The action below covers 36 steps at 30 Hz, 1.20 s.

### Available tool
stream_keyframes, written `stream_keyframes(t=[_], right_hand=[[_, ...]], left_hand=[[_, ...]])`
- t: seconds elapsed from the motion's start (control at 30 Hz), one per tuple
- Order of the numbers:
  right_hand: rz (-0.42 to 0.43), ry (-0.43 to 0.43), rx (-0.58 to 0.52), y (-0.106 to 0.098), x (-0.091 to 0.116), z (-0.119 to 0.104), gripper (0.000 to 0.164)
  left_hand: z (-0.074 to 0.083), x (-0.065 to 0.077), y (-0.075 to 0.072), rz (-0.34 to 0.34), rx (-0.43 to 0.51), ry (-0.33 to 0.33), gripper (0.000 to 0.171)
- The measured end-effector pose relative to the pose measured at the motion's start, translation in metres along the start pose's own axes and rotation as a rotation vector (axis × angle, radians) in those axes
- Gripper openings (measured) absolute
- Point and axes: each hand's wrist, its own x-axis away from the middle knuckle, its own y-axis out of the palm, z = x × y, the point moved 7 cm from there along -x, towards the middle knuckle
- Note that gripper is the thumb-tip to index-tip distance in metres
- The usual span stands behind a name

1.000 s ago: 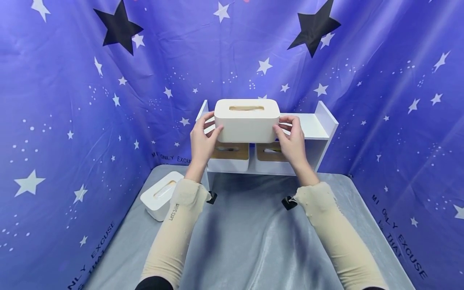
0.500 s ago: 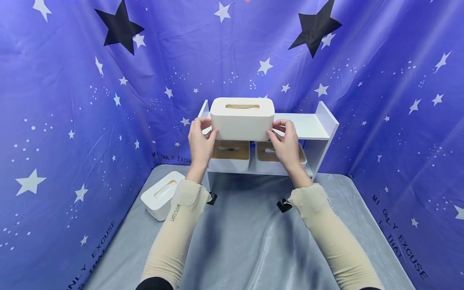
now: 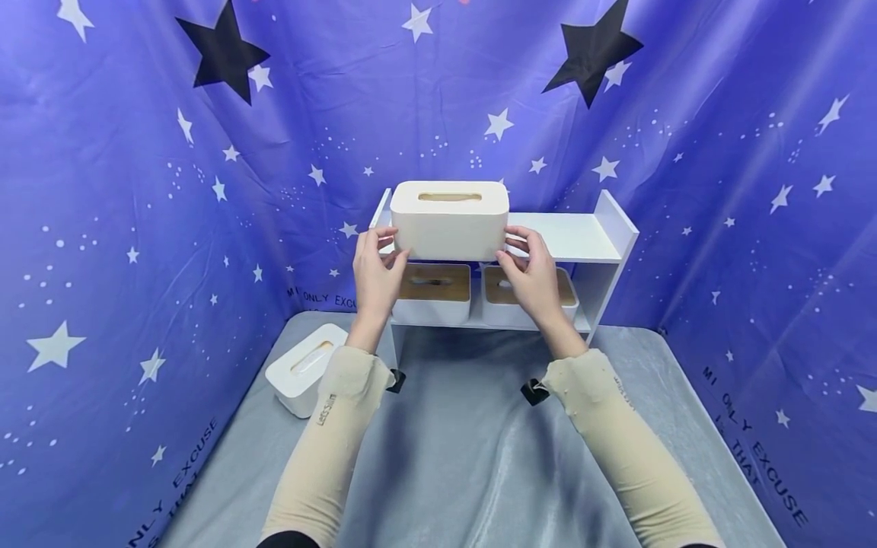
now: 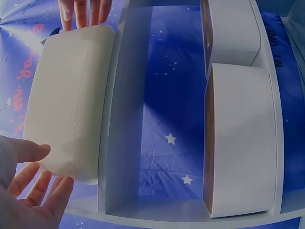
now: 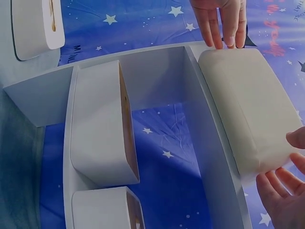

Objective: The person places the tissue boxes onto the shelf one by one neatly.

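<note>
Between my two hands is a white tissue box (image 3: 449,236) with an oval slot in its wood-toned top. It stands level at the left part of the white rack's upper shelf (image 3: 569,236). My left hand (image 3: 376,278) holds the box's left end, thumb toward the front and fingers around the side. At the opposite end my right hand (image 3: 533,280) grips it the same way. In the left wrist view, the box (image 4: 64,100) lies along the shelf edge, and the right wrist view shows the same box (image 5: 252,109) there too.
Below, on the lower shelf, sit two white boxes with wooden tops, a left one (image 3: 430,310) and a right one (image 3: 572,310). Another white tissue box (image 3: 301,377) rests on the grey cloth (image 3: 452,457) at left. Side panels (image 3: 617,228) rise at the rack's ends.
Both hands and the tissue box have shifted left and slightly farther back along the upper shelf. More of the lower right box now shows. The box on the cloth has stayed put.
</note>
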Motion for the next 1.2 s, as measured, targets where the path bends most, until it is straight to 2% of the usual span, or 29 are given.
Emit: stream_keyframes(t=[0.07, 0.17, 0.3, 0.53, 0.77, 1.2], right_hand=[[-0.021, -0.006, 0.006, 0.002, 0.003, -0.01, 0.044], [-0.052, -0.02, 0.023, 0.005, 0.004, -0.01, 0.046], [-0.081, -0.037, 0.036, 0.009, 0.0, 0.006, 0.051], [-0.119, -0.034, 0.055, 0.014, -0.002, 0.006, 0.053], [-0.156, -0.025, 0.032, 0.02, -0.006, 0.007, 0.056], [-0.277, 0.007, 0.122, 0.032, -0.012, 0.011, 0.068]], left_hand=[[-0.001, 0.001, 0.0, -0.005, 0.0, 0.002, 0.036], [-0.002, 0.001, 0.0, -0.015, -0.006, 0.002, 0.037], [-0.003, 0.003, 0.0, -0.035, -0.012, -0.003, 0.039], [-0.007, 0.005, 0.002, -0.068, -0.015, -0.004, 0.038], [-0.008, 0.01, 0.005, -0.097, -0.029, 0.023, 0.04], [-0.013, 0.015, 0.008, -0.126, -0.048, 0.045, 0.041]])
